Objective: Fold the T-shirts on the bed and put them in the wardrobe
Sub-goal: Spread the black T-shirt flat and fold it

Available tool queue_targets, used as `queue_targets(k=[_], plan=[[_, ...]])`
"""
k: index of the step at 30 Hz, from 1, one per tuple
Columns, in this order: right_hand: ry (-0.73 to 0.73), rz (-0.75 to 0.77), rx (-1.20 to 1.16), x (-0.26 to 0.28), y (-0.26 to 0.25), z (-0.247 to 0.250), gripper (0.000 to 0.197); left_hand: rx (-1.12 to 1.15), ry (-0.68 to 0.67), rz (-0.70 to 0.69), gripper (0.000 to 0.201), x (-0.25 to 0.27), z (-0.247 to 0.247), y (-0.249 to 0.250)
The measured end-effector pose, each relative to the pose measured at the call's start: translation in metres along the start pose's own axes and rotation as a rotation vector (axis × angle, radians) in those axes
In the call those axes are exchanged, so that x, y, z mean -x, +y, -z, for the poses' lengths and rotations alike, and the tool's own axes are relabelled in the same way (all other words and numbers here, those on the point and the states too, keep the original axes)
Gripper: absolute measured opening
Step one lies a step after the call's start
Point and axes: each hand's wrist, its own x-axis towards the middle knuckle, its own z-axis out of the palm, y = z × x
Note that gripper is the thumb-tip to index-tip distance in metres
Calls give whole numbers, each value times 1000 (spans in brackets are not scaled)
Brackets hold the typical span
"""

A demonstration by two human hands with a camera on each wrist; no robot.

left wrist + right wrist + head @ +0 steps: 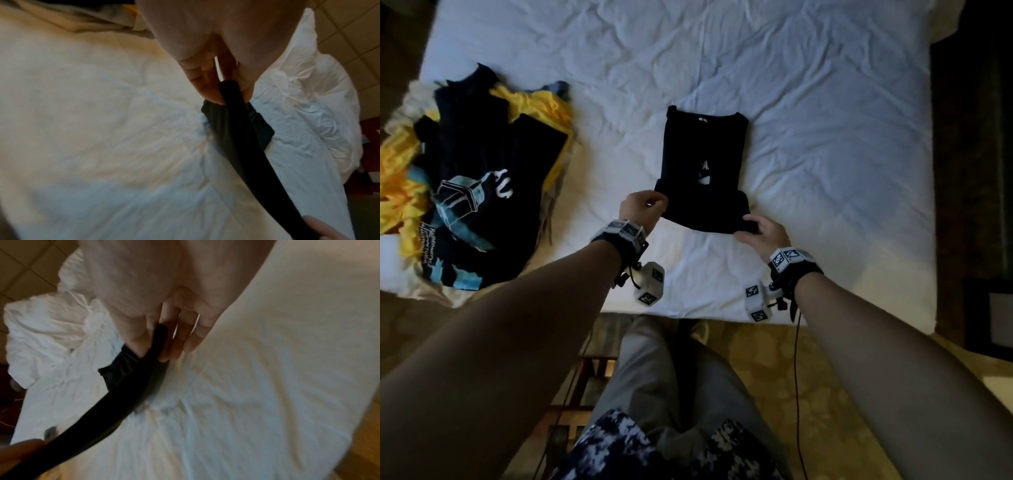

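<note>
A black T-shirt (703, 161) lies on the white bed (808, 102), narrowed lengthwise with its collar at the far end. Its near hem end is lifted off the sheet. My left hand (645, 207) pinches the hem's left corner and my right hand (760, 229) pinches its right corner. In the left wrist view the left hand (226, 91) grips the black T-shirt (242, 146) edge between thumb and fingers. The right wrist view shows the right hand (164, 344) gripping the stretched black T-shirt (131, 394) edge the same way.
A loose pile of T-shirts (469, 178), yellow, dark and light, sits at the bed's left edge. Rumpled white bedding (308, 97) lies at the far end. My legs stand at the bed's near edge (688, 313), over patterned floor.
</note>
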Motion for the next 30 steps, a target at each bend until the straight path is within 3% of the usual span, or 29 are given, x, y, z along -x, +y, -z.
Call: queue_targets(k=[2,4,7,11,14,19,26,30], plan=[[-9,28,22,-8,-15,13,55,-47,-57,-17,31,-12,12,16],[45,80,76,-20,-30,23,45,-148,-87,-57,42,-29,22,31],[159,161,155,-41,-56,34,23,-251,-59,-139,30,-59,33,50],[206,138,164,-85,-96,45,21,-206,-34,-142,24,-117,41,73],[225,152,215,-126,-119,49,23,-193,-56,-87,28,-163,39,85],[185,34,172,-189,-140,49,23,-224,-97,4,29,-233,29,94],[121,-138,173,-276,-137,31,33,-137,-198,229,34,-316,0,77],[8,-262,129,-311,-131,23,25,-1,-239,361,38,-344,-16,67]])
